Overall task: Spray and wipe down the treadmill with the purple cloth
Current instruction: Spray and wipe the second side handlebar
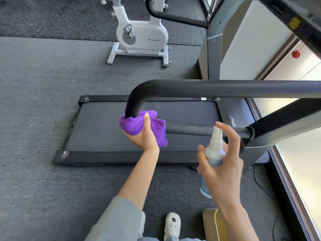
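Head view: our left hand (141, 134) grips the purple cloth (137, 125), bunched round the bend of the treadmill's black handrail (208, 88); thumb up over the cloth, one corner hanging loose below the palm; our right hand (224, 164) holds the spray bottle (214, 152) upright, fingers curled round the body, index finger over the white nozzle, just beside the lower bar; treadmill (107, 126) deck lies flat on the grey floor beneath both hands; white exercise bike (142, 37) stands beyond the deck's far edge.
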Action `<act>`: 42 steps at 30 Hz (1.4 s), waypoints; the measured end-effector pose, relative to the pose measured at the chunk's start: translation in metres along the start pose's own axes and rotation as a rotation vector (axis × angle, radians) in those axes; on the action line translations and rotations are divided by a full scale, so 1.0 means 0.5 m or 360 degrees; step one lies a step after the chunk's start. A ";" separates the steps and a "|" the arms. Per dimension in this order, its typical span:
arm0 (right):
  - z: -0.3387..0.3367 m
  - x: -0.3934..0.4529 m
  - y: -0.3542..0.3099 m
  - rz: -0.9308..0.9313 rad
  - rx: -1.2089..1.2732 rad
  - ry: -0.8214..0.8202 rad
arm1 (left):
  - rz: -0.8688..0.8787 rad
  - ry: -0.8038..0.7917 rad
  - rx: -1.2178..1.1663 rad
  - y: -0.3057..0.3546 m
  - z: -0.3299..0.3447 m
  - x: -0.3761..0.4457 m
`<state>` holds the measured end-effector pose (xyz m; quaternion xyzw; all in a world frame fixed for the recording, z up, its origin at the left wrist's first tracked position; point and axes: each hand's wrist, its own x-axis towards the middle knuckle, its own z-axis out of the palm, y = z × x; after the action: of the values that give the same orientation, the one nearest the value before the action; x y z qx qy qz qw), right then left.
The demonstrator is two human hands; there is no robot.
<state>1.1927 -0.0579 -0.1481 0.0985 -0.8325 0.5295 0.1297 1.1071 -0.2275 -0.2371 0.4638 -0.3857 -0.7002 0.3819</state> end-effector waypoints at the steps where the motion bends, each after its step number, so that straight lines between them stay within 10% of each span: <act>1: -0.004 0.001 0.003 -0.0003 -0.0004 -0.0003 | -0.0115 0.0048 -0.0047 -0.004 0.009 -0.010; 19: -0.126 0.030 0.133 0.0119 -0.0063 0.0026 | -0.0738 0.0174 -0.0240 -0.121 0.132 -0.189; 42: -0.264 0.040 0.228 0.0259 -0.0248 0.0222 | -0.1215 -0.0377 -0.0101 -0.229 0.200 -0.419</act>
<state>1.1543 0.1089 -0.1858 -0.0166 -0.8654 0.4775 0.1511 1.0510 0.0251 -0.2379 0.4777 -0.2052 -0.8520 0.0612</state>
